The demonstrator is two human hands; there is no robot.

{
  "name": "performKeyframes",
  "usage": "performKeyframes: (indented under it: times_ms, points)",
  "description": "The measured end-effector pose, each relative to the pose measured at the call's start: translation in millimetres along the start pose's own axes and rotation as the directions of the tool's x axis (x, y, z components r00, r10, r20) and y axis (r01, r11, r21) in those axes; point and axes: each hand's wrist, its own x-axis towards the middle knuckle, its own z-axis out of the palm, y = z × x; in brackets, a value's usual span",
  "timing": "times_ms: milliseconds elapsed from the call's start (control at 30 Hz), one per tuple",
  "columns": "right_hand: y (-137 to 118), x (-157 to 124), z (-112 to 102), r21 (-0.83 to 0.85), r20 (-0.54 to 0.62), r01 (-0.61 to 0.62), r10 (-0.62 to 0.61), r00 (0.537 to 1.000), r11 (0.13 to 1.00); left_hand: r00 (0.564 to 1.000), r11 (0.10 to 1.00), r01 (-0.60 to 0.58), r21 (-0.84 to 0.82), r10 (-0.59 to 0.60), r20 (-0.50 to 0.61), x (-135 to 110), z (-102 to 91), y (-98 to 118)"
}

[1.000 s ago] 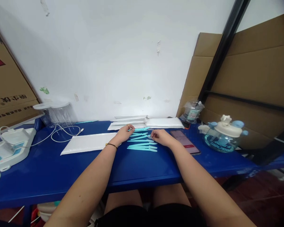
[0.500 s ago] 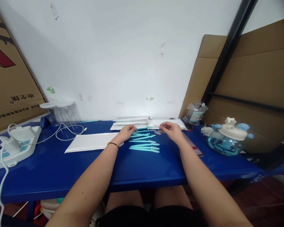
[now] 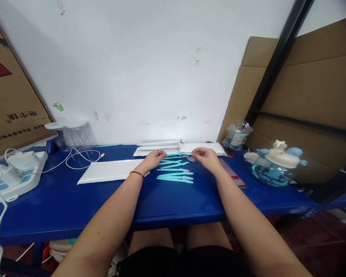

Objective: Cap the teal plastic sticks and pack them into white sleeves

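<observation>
Several thin light-blue plastic sticks (image 3: 175, 173) lie in a row on the blue table (image 3: 75, 207) in front of me. My left hand (image 3: 154, 158), with a ring and a wrist bracelet, rests curled at the left ends of the farthest sticks and touches one of them. My right hand (image 3: 207, 157) is at the far right end of the row, fingers pinched on a small clear piece (image 3: 192, 158) I cannot make out. White flat packets (image 3: 173, 147) lie stacked just behind both hands.
A long white packet (image 3: 109, 171) lies left of the sticks. A phone (image 3: 233, 174) lies beside my right wrist. A blue water jug (image 3: 272, 163) and a plastic cup (image 3: 237, 135) stand right. Clear jars (image 3: 72, 134), a white cable (image 3: 80, 157) and a white device (image 3: 14, 173) sit left. Cardboard leans on both sides.
My right hand moved from the near sticks up to the far end of the row and now pinches a small clear piece. My left hand stayed where it was.
</observation>
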Motion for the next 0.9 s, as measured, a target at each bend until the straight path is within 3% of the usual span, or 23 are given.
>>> performKeyframes:
  times_ms: [200,300,367,433,533,633,733,900]
  points:
    - [-2,-2,6,0.044,0.145,-0.019,0.012,0.989,0.999,0.996,0.998,0.003,-0.067,0.003,0.086,-2,3.9,-1]
    - [2,-2,2,0.036,0.306,-0.072,0.058,0.950,0.997,0.982,0.997,0.020,-0.080,-0.004,0.191,-4,1.8,1]
    - [8,-1,-2,-0.032,0.355,-0.093,0.099,0.930,0.995,0.975,1.000,0.004,-0.029,0.002,0.223,-5,0.3,2]
    - [14,2,-6,-0.187,0.254,-0.064,0.111,0.961,0.980,0.980,0.998,-0.010,0.060,-0.002,0.198,-6,1.2,4]
    - [24,7,-5,-0.479,0.059,0.003,0.029,0.998,0.878,0.995,0.977,-0.035,0.213,0.013,0.102,-5,7.7,5]
    - [28,12,4,-0.625,0.082,0.076,-0.031,0.996,0.777,0.995,0.934,-0.099,0.344,0.086,0.055,-4,15.3,7]
    - [26,14,15,-0.684,0.157,0.120,-0.016,0.988,0.720,0.991,0.911,-0.134,0.391,0.118,0.065,-2,18.2,9]
    - [20,14,22,-0.778,0.128,0.031,0.110,0.986,0.628,0.991,0.900,-0.125,0.418,0.093,0.097,-3,15.8,11]
